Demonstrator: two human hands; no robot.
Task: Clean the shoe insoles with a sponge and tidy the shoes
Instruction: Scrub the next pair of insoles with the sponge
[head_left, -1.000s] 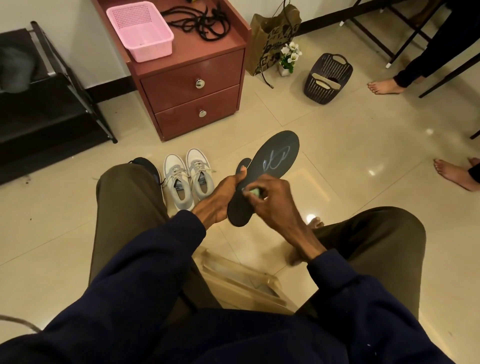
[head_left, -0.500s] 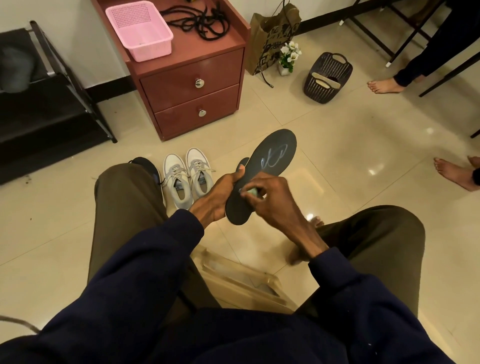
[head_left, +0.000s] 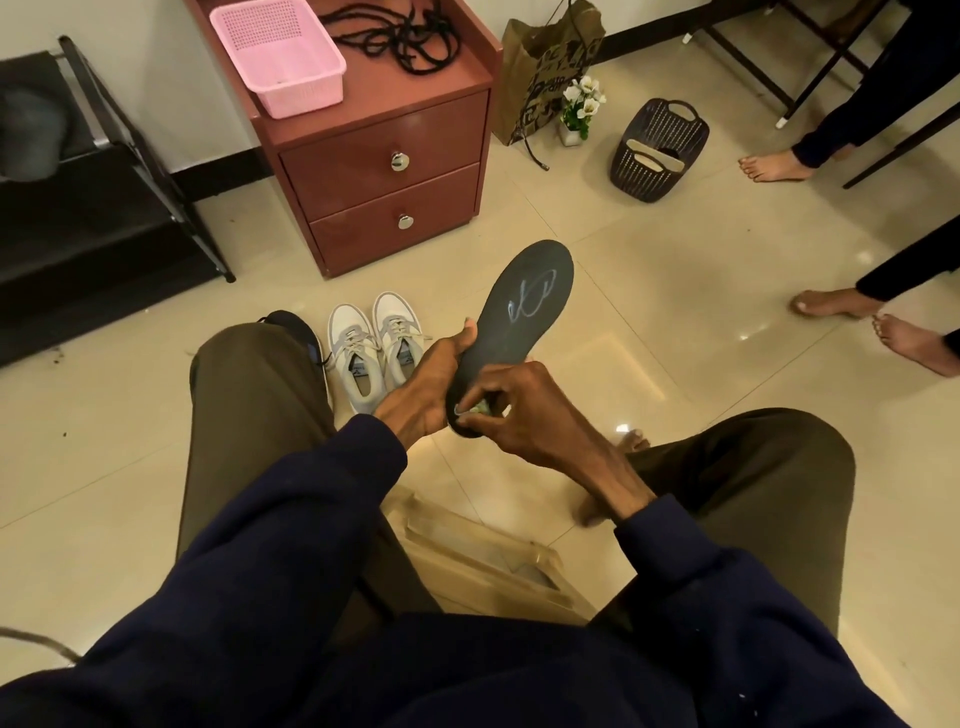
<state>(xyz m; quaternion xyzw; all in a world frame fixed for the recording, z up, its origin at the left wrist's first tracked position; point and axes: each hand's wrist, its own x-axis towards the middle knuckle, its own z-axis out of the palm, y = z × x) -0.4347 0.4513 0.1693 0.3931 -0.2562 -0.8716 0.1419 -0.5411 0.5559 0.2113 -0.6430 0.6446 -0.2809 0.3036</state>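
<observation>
at the far left a black shoe rack (head_left: 93, 218) stands against the wall, with a grey, blurred item (head_left: 31, 135) on its upper shelf. next to it is a red-brown drawer cabinet (head_left: 384, 171) with two drawers. on its top surface sit a pink plastic basket (head_left: 280, 57) and, just beside it, a tangle of black laces (head_left: 395, 36).

on the floor in front of the cabinet, a dark shoe (head_left: 296, 332) shows partly behind the person's left knee. a pair of white sneakers (head_left: 374, 353) stands side by side just to its right, toes toward the cabinet.

the left hand (head_left: 431, 384) grips the black insole (head_left: 524, 312) near its heel end, with the thumb lying along the insole's edge. the insole is held in the air between the knees. it is tilted, its toe end pointing up and away to the right, and a pale scribbled mark shows on the wide part. the right hand (head_left: 524, 410) has its fingers curled, pinching a small greenish sponge (head_left: 475, 408) and pressing it on the heel end of the insole. most of the sponge is hidden under the fingers.

below the hands, a pale wooden piece of furniture (head_left: 483, 561) shows between the legs; what it is i cannot tell.

further right, by the wall, stand a printed paper bag (head_left: 540, 67) and a small pot of white flowers (head_left: 582, 109), touching or nearly so. near them is a dark slotted basket (head_left: 660, 150) holding light-coloured insoles (head_left: 649, 156). at the right edge are the bare feet (head_left: 769, 169) of other people.
</observation>
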